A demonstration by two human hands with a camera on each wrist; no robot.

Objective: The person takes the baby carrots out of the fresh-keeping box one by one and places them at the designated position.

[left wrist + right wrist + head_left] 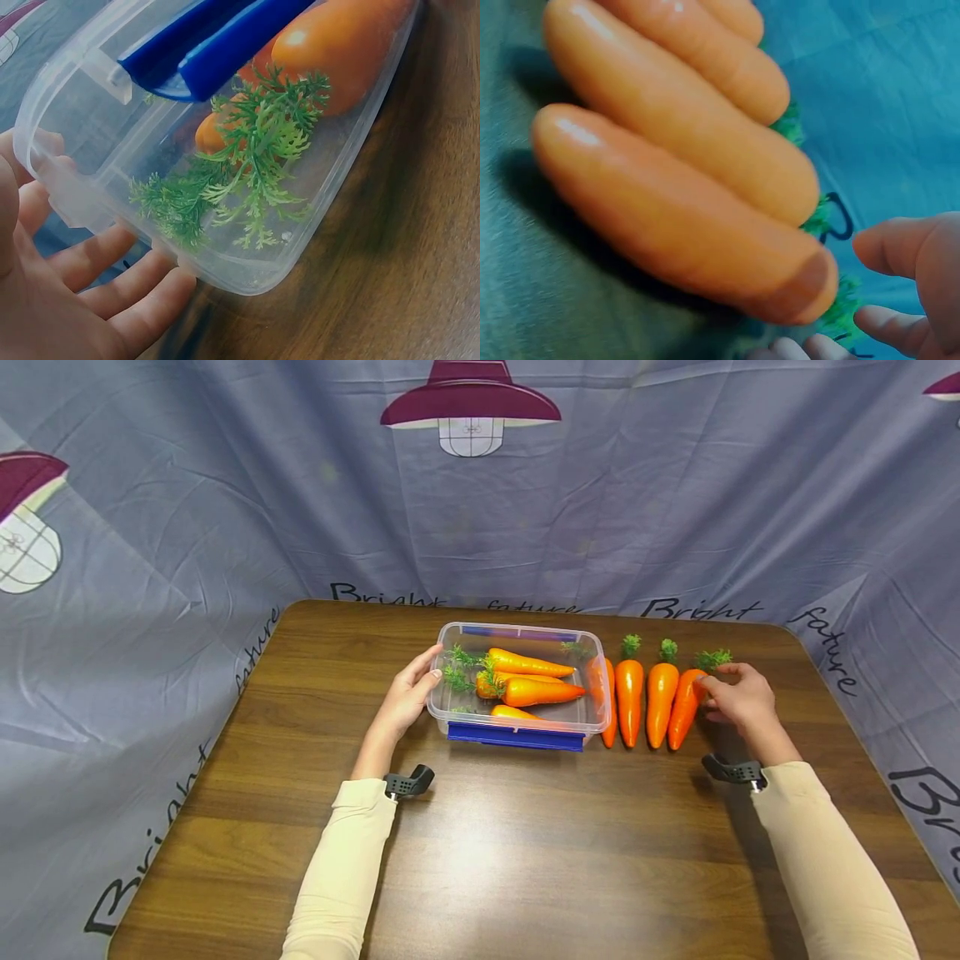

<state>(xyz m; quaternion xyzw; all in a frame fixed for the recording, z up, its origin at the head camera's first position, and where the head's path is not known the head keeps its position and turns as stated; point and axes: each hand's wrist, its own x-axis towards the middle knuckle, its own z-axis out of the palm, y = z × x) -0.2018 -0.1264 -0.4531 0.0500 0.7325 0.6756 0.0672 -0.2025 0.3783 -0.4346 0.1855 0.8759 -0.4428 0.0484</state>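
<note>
A clear plastic food container [442, 714] with blue latches holds several orange carrots [542, 692] with green leafy tops. My left hand [408, 696] holds its left end, the thumb at the rim and the other fingers spread against the outer wall [225, 276]. To the right of the container several more carrots [631, 703] lie side by side in a row. My right hand [744, 700] is at the top end of the rightmost carrot [690, 225]. In the right wrist view its thumb and forefinger are apart, with a gap between them and the carrot.
The brown wooden table [525, 860] extends toward me in front of the container. Behind its far edge hangs a grey-blue printed curtain [480, 543]. The leftmost carrot of the row is partly hidden behind the container's right wall.
</note>
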